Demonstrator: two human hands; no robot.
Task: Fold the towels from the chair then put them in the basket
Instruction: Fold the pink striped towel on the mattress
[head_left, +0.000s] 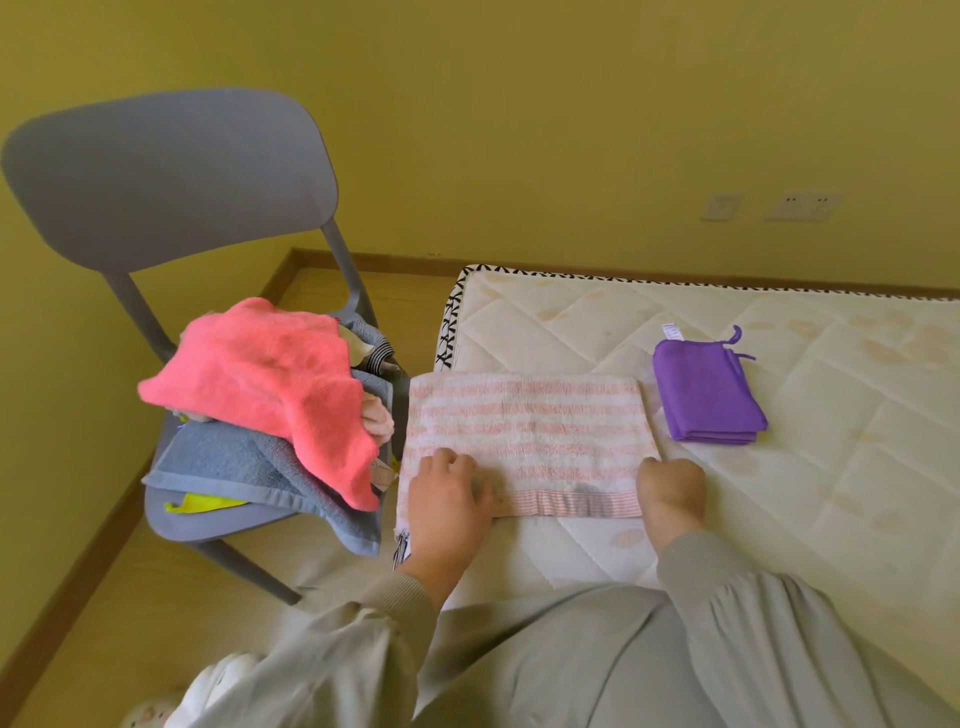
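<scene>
Your left fingers (460, 467) lie loosely spread on top of the one pink-and-white striped terry towel (524, 431), so your left hand (447, 499) presses down its seven o'clock corner without gripping it. Your right hand (670, 486) sits knuckles-up at the towel's five o'clock corner, touching the edge; its fingertips are tucked under the hand, so you cannot tell whether they pinch the cloth or only rest on it. That striped towel lies flat on the quilted white mattress (779, 493), with its banded hem along the near edge between your two hands. At two o'clock from it, just beside its far right corner, lies one purple cloth folded into a small square (706, 395), with a loop at its far corner. One grey plastic chair (171, 171) stands at ten o'clock from your hands, beside the mattress corner, and its seat carries the loose pile. There you can count one coral-pink fleecy towel (270, 374) on top and one blue-grey terry towel (223, 462) under it, hanging over the seat's front edge. One yellow-green cloth (200, 503) peeks out beneath that. Other cloth edges show at the back of the pile, too hidden to count. Two pale wall sockets (721, 206) sit at one o'clock, on the yellow wall.
</scene>
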